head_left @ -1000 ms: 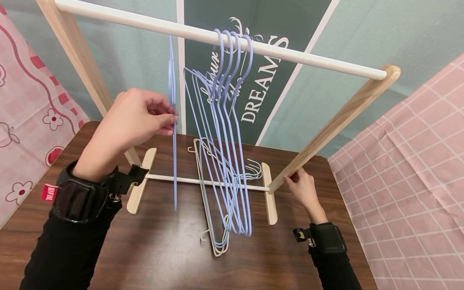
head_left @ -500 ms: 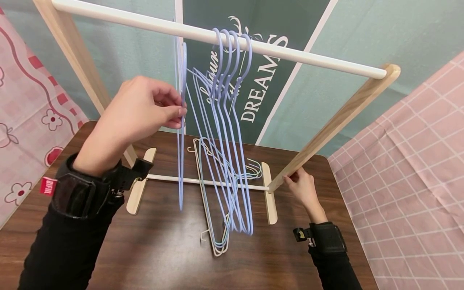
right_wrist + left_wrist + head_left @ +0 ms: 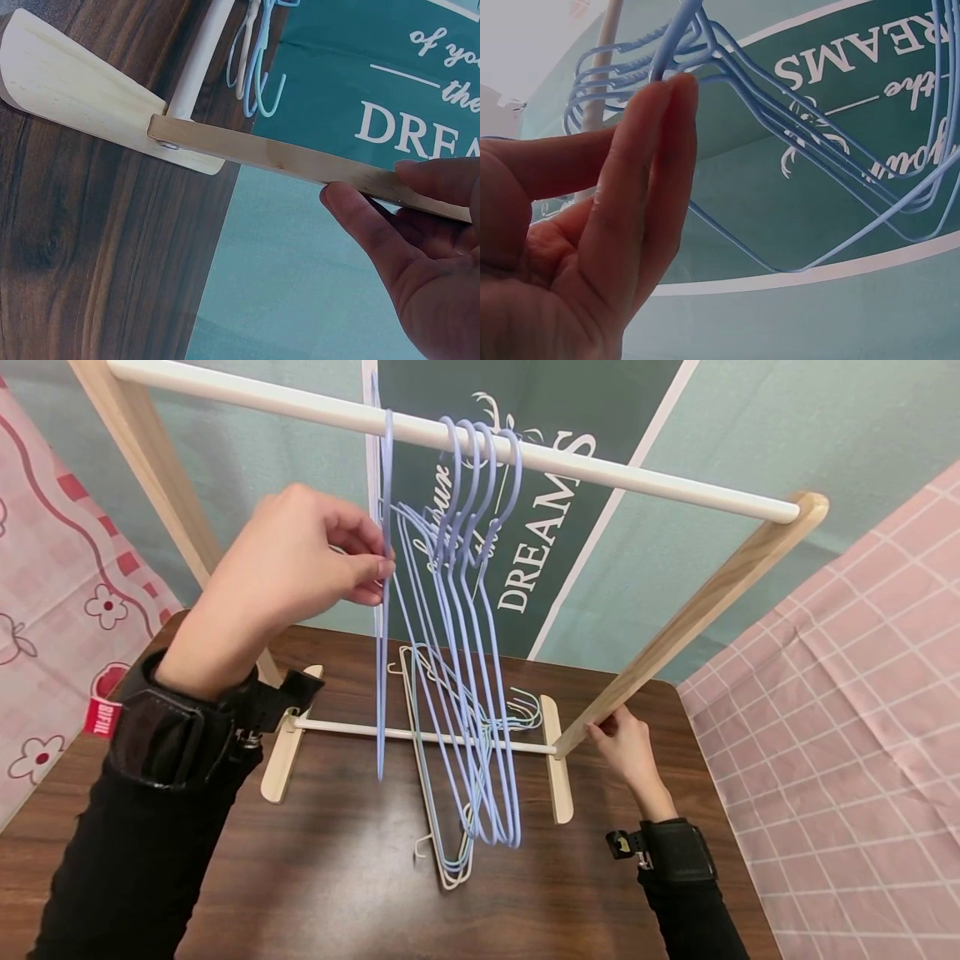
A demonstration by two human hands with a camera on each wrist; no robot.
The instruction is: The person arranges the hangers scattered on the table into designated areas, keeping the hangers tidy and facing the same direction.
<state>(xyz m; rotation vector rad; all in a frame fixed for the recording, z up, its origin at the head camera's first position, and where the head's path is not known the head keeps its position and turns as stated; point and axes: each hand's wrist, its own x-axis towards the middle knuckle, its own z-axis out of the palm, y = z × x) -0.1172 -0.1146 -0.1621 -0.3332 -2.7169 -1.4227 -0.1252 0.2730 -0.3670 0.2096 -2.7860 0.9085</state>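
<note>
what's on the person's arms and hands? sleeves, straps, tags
Both arms wear long black sleeves. Each wrist carries a black strap with a small black camera mount and metal clip; the left strap bears a red tag with white lettering, the right strap shows none. The left hand and right hand are bare, ungloved.

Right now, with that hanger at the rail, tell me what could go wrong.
1. The left hand only pinches the blue hanger in its fingertips; the thin wire could slip before its hook seats on the white rail.
2. It hangs close to the four hung hangers and may tangle with them.
3. The right hand grips one wooden leg; a hard push might tip the rack.
</note>
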